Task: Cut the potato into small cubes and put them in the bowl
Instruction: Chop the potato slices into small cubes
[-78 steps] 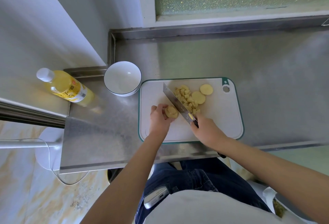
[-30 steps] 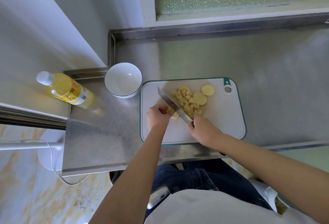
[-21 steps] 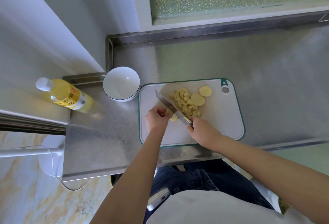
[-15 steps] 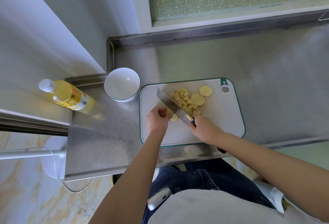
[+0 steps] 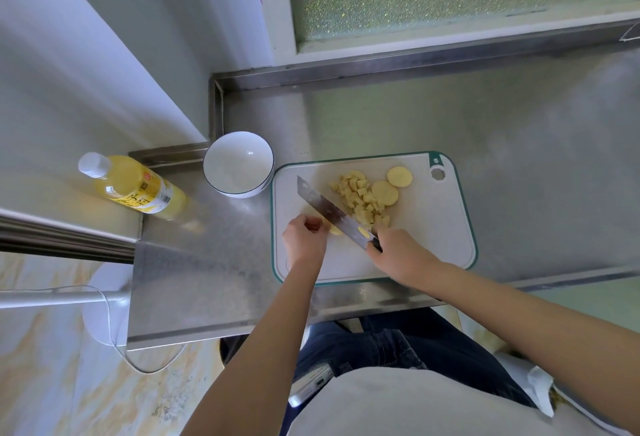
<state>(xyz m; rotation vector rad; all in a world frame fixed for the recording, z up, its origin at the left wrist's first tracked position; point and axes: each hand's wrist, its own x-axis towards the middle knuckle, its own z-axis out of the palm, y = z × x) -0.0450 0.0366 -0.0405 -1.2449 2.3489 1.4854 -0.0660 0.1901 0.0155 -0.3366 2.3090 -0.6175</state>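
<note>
**Dicing at the board: where the cut may fail**

The right hand (image 5: 398,255) grips the handle of the knife (image 5: 329,212), whose blade lies slantwise across the board (image 5: 433,227) with its edge down on a small potato piece (image 5: 335,230). The left hand (image 5: 304,241), fingers curled, pinches that piece from the bowl side. Whether its fingertips touch the blade's flat cannot be told. Cut cubes (image 5: 360,200) are heaped just beyond the blade, with two round slices (image 5: 385,193) beside them. The bowl (image 5: 239,165) stands on the counter (image 5: 207,262) just off the board's far-left corner and holds no potato.

Likely hazards:
- The piece is small and the holding fingers sit hard by the edge, so a wet piece that rolls or slides could bring the blade onto a fingertip.
- The heap crowds the blade's far face, so a wide stroke could scatter cubes onto the counter.
- Downward pressure could shift the board on the smooth steel.
- The two slices are uncut, and nothing is yet in the bowl.
</note>
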